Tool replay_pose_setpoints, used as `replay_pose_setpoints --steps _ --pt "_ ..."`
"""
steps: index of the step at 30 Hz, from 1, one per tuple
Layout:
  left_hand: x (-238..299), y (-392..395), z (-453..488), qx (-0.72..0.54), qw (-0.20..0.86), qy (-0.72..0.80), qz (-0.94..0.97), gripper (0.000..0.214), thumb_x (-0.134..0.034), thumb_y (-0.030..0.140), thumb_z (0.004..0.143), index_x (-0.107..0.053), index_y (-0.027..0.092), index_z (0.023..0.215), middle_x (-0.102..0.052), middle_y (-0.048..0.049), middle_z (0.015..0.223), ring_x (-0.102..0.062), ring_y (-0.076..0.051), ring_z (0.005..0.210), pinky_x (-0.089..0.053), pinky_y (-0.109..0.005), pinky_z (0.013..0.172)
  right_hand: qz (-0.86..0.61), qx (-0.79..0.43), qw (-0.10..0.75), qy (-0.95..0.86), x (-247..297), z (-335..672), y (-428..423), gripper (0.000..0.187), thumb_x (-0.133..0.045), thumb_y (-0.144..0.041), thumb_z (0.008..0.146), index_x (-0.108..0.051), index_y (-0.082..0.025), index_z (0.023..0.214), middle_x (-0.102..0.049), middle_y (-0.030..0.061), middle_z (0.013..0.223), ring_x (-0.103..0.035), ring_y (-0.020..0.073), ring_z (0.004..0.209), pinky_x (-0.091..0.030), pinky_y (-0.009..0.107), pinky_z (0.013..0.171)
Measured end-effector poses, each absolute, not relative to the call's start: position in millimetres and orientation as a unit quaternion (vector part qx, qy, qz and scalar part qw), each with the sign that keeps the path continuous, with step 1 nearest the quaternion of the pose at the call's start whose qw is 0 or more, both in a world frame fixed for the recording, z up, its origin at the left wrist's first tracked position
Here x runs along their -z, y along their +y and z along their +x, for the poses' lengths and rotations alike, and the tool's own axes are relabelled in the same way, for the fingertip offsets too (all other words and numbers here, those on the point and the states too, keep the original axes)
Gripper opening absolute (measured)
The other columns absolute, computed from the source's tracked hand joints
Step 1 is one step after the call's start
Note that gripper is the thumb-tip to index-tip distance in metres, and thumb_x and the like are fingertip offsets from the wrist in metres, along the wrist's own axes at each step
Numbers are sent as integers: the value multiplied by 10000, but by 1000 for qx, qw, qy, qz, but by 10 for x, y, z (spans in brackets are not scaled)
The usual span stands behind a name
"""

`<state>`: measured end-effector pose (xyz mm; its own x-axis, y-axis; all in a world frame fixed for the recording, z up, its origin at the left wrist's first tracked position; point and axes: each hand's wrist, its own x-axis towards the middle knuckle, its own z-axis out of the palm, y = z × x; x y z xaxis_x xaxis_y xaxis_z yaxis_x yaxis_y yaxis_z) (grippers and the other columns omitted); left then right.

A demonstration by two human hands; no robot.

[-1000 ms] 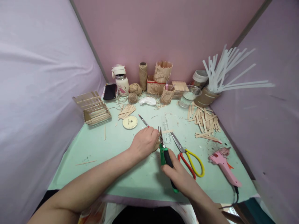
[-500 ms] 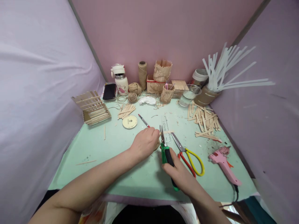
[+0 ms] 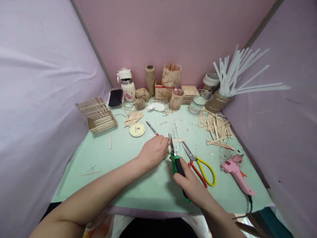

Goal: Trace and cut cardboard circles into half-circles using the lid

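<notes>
My right hand (image 3: 189, 180) is wrapped around the green-and-black handles of a pair of cutting shears (image 3: 176, 165). The metal blades point away from me, close beside the fingertips of my left hand (image 3: 155, 150). That hand is closed in a pinch on a wooden craft stick, mostly hidden by my fingers. Just right of the blades, a pale length of craft stick (image 3: 178, 140) lies across a clear ruler (image 3: 175, 134); I cannot tell whether it still joins the part in my left hand. Scissors (image 3: 205, 172) with one yellow and one red handle lie right of my right hand.
A pink glue gun (image 3: 237, 175) and a pile of craft sticks (image 3: 215, 127) are at the right. A slatted stick frame (image 3: 97, 115), round lid (image 3: 137, 130) and pen (image 3: 151, 127) are at left. Twine (image 3: 150, 81), a water cup (image 3: 199, 101) and stick-built boxes line the back.
The shears' blades have come closer together at the stick, and my right hand has shifted very slightly. My left hand stays in place.
</notes>
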<state>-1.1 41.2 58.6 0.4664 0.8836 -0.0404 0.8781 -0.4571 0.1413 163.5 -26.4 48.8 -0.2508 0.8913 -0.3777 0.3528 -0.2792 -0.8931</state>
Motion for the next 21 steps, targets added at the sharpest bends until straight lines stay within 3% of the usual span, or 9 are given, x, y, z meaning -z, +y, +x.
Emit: replay_pose_setpoints --steps 5,12,21 --pt "-556 416 12 -59 100 522 845 116 -416 178 930 -531 184 938 -610 -81 914 -565 -229 844 -470 -340 716 -561 -555 252 -559 -489 1651 -234 539 -468 -244 703 -506 -192 1238 -599 58 1127 -536 252 1017 -414 393 914" --pt "-448 529 111 -77 73 488 866 129 -412 139 917 -527 183 959 -611 -73 927 -574 -221 870 -461 -328 737 -541 -557 281 -564 -477 1714 -202 195 -457 -233 715 -482 -220 908 -560 -5 835 -525 192 799 -414 332 747" --pt "-423 776 376 -75 99 457 881 175 -347 199 969 -522 201 968 -626 -54 948 -576 -208 868 -469 -327 754 -607 -519 295 -524 -435 1881 -58 177 -481 -252 653 -447 -240 826 -485 -41 703 -459 174 681 -388 310 637"
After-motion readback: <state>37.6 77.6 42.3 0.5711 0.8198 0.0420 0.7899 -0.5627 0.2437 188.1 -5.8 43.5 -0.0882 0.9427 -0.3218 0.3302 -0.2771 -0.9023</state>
